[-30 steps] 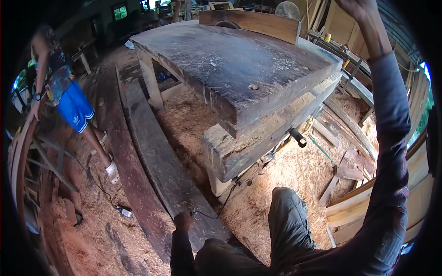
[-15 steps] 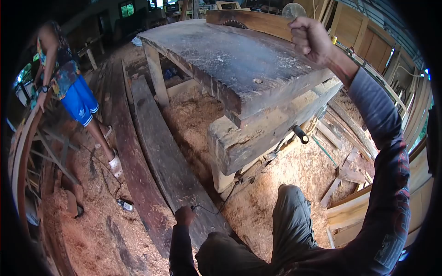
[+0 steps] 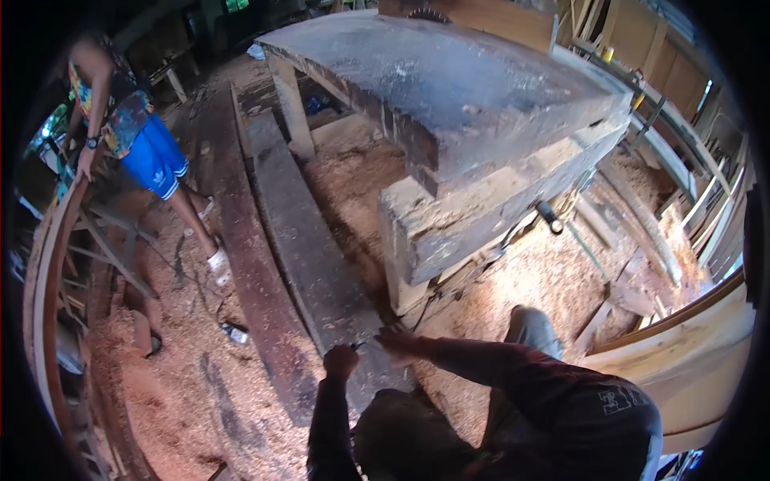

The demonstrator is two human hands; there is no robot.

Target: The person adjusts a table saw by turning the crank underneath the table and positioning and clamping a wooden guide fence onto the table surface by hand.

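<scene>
In the head view, we have our left hand (image 3: 341, 361) curled tight round a thin dark cord (image 3: 360, 345), above the grey plank (image 3: 309, 232). Our right hand (image 3: 398, 343) is just beside it, at the cord, but blurred, so we cannot tell whether its fingers grip. The heavy desk (image 3: 473, 72), with a toothed saw blade (image 3: 429, 14) at its far side, stands ahead; wood shavings (image 3: 513, 276) cover the floor. To our left a person in blue shorts (image 3: 154, 158) rests a hand on a curved board (image 3: 50, 264).
</scene>
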